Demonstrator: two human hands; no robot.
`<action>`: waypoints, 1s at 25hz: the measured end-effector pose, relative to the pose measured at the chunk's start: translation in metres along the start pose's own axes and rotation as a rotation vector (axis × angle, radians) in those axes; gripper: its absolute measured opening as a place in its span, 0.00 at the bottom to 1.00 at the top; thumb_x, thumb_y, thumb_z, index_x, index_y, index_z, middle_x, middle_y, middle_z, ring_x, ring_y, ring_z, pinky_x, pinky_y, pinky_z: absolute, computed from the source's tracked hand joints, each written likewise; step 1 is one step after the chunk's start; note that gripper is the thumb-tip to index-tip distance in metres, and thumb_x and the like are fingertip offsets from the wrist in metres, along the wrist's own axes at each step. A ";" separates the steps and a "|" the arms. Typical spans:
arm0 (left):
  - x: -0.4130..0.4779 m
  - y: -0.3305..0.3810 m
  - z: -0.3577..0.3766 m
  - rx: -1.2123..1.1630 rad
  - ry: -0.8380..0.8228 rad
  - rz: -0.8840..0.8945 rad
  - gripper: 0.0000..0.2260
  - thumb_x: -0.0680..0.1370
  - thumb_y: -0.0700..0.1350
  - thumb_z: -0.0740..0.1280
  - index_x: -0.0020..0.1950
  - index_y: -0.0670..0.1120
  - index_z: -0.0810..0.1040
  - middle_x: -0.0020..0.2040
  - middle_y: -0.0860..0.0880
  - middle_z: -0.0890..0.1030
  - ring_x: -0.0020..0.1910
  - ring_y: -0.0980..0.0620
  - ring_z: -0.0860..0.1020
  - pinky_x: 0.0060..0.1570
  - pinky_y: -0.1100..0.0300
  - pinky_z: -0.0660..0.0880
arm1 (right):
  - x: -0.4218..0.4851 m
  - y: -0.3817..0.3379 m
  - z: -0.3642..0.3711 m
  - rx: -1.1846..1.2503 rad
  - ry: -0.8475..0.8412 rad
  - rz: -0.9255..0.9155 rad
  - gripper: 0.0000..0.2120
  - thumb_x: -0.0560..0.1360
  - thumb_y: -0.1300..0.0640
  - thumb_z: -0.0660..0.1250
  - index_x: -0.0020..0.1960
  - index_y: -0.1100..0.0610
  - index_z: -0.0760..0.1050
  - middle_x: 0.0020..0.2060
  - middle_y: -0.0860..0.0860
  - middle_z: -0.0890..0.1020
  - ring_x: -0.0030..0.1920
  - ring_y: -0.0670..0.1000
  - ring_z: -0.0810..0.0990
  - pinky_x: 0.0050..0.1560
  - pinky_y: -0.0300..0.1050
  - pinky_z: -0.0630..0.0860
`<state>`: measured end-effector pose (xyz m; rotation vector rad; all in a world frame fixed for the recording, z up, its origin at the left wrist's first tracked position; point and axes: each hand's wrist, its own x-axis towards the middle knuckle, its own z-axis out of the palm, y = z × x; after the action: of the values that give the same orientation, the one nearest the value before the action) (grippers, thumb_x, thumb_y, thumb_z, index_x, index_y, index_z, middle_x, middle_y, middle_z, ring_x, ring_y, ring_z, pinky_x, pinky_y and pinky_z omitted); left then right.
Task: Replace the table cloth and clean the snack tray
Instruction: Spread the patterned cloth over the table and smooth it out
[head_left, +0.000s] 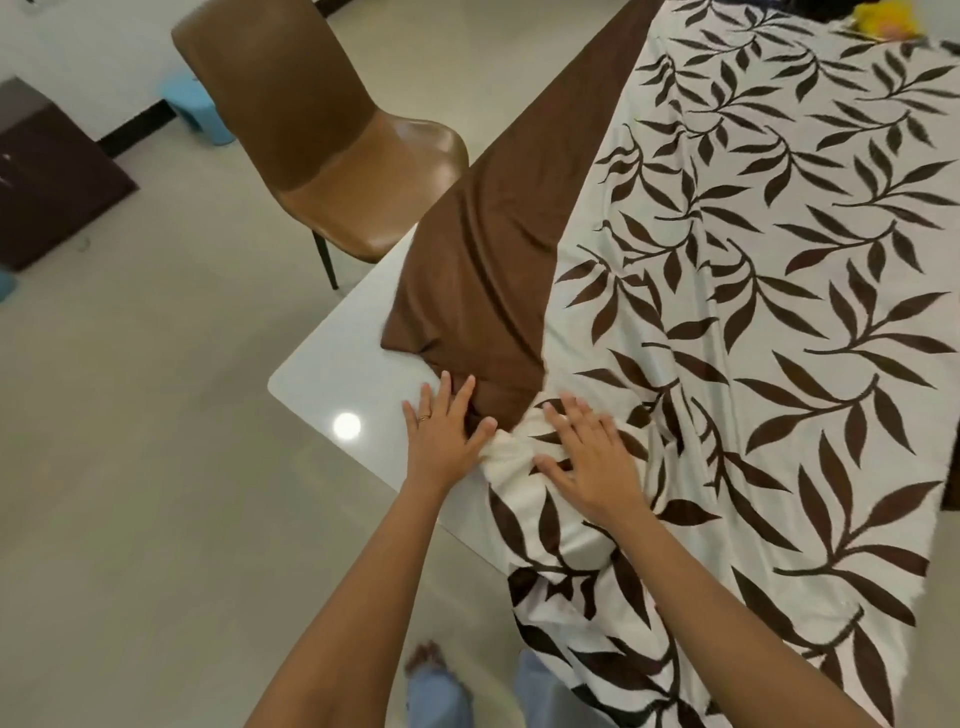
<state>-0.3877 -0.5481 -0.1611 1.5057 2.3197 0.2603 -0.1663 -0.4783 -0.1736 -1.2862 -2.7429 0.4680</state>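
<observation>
A cream table cloth with dark brown leaves (753, 322) covers most of the white table (332, 364). Its plain brown border (498, 249) runs along the left side and is rumpled near the table's near-left corner. My left hand (441, 431) lies flat with spread fingers, partly on the brown border and partly on the bare table top. My right hand (592, 457) presses flat on a bunched fold of the leaf-patterned cloth just beside it. Neither hand grips anything. No snack tray is in view.
A brown leather chair (322, 140) stands at the table's left side. A dark cabinet (47, 171) and a blue stool (197, 104) sit on the tiled floor at the far left. Something yellow (883, 21) lies at the table's far end. My feet (431, 670) show below.
</observation>
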 end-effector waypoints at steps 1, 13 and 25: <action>0.000 -0.007 0.000 -0.009 0.000 -0.001 0.37 0.73 0.70 0.41 0.79 0.54 0.50 0.79 0.46 0.49 0.78 0.43 0.46 0.72 0.42 0.38 | -0.005 0.010 -0.004 0.011 0.036 0.050 0.34 0.77 0.32 0.48 0.78 0.48 0.55 0.78 0.49 0.55 0.77 0.50 0.50 0.75 0.58 0.52; 0.034 -0.035 -0.034 -0.689 0.148 0.088 0.19 0.81 0.38 0.60 0.72 0.46 0.69 0.68 0.46 0.71 0.66 0.49 0.70 0.69 0.58 0.64 | 0.031 -0.130 -0.015 0.794 0.298 0.442 0.12 0.81 0.58 0.58 0.59 0.59 0.77 0.48 0.53 0.82 0.49 0.53 0.81 0.47 0.30 0.73; 0.048 -0.009 -0.064 -1.142 -0.408 -0.290 0.08 0.79 0.49 0.66 0.50 0.45 0.80 0.49 0.45 0.83 0.49 0.46 0.81 0.47 0.54 0.79 | 0.044 -0.132 -0.049 1.369 0.419 0.903 0.15 0.83 0.51 0.53 0.61 0.55 0.74 0.57 0.54 0.79 0.55 0.51 0.77 0.51 0.36 0.74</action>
<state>-0.4382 -0.5059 -0.1148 0.5611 1.5186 0.8975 -0.2829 -0.5125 -0.0897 -1.6318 -0.8303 1.4780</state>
